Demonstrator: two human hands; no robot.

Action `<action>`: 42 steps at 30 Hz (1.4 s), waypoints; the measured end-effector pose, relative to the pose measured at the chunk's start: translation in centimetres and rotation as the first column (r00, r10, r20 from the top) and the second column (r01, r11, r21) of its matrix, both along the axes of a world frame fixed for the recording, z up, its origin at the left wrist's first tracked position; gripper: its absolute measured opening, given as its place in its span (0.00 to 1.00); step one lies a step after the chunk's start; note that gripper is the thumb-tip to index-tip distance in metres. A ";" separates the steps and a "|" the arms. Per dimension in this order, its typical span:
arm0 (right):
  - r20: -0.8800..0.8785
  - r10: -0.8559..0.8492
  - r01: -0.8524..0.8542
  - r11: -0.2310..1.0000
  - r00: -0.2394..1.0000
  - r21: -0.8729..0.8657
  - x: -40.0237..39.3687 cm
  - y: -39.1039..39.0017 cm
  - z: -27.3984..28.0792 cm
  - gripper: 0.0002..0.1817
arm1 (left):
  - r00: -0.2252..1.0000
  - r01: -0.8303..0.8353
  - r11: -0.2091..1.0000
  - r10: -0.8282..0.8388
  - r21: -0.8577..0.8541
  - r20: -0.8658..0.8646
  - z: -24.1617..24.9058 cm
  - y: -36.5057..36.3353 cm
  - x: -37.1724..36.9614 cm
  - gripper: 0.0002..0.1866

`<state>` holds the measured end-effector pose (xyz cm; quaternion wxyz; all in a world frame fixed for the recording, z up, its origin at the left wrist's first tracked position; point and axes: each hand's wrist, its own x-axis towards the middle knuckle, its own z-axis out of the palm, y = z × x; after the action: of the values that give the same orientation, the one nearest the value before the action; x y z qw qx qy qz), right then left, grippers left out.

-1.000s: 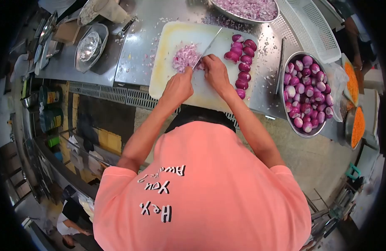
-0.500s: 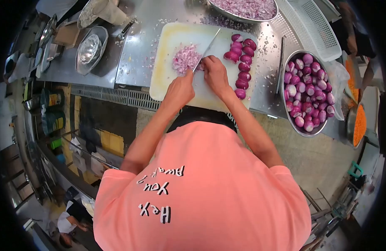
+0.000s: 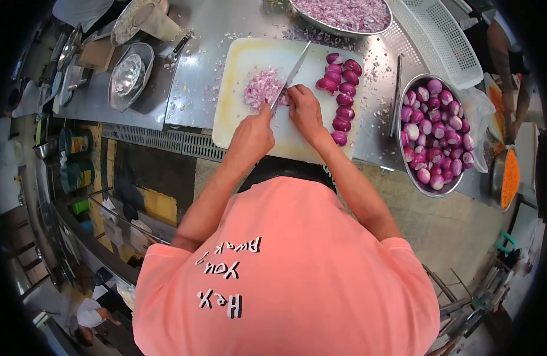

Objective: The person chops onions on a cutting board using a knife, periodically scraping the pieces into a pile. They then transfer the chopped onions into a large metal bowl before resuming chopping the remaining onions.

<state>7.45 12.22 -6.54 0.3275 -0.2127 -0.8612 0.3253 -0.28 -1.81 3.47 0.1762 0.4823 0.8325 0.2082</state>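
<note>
My left hand (image 3: 253,133) is closed around the handle of a kitchen knife (image 3: 299,64), whose long blade slants up and to the right. Beside the blade, my right hand (image 3: 305,110) has its fingers bent over a piece of red onion (image 3: 283,99), mostly hidden by fingers and knife. Chopped onion (image 3: 263,88) lies heaped left of the blade on a white cutting board (image 3: 241,56). Along the board's right side, peeled red onions (image 3: 345,99), some apparently halved, form two uneven rows.
A steel bowl of whole peeled onions (image 3: 436,133) stands at the right, near a white perforated basket (image 3: 445,47). Another bowl of chopped onion (image 3: 350,15) is at the back. Foil-like dishes (image 3: 130,76) sit on the left. Other people are at the edges.
The blade has turned slightly and shows more of its flat side. Both hands stay close to the same spot. A person at the right edge has shifted.
</note>
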 end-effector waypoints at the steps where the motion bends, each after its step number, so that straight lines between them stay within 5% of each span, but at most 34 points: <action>1: 0.005 -0.014 0.014 1.000 1.000 -0.006 0.2 -0.2 -0.1 0.06 | 1.000 -0.025 0.999 0.025 -0.023 0.017 -0.5 -0.1 0.4 0.12; 34: -0.056 -0.027 0.027 1.000 0.998 -0.005 0.7 0.1 -0.5 0.07 | 0.996 -0.085 0.996 0.085 -0.005 0.031 -1.2 0.1 -0.3 0.09; 38: 0.066 -0.058 0.052 0.995 0.996 0.084 0.5 -0.1 0.4 0.08 | 0.999 -0.050 0.999 0.050 0.016 -0.020 -2.9 0.9 -1.4 0.11; 42: 0.027 -0.016 0.017 0.999 1.000 -0.041 -0.5 0.1 0.7 0.06 | 0.996 -0.087 0.996 0.088 -0.004 0.002 -0.9 0.6 -0.5 0.11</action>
<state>6.99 12.28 -5.88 0.3144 -0.2309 -0.8568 0.3373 -0.76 -1.19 2.59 0.1688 0.4448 0.8530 0.2147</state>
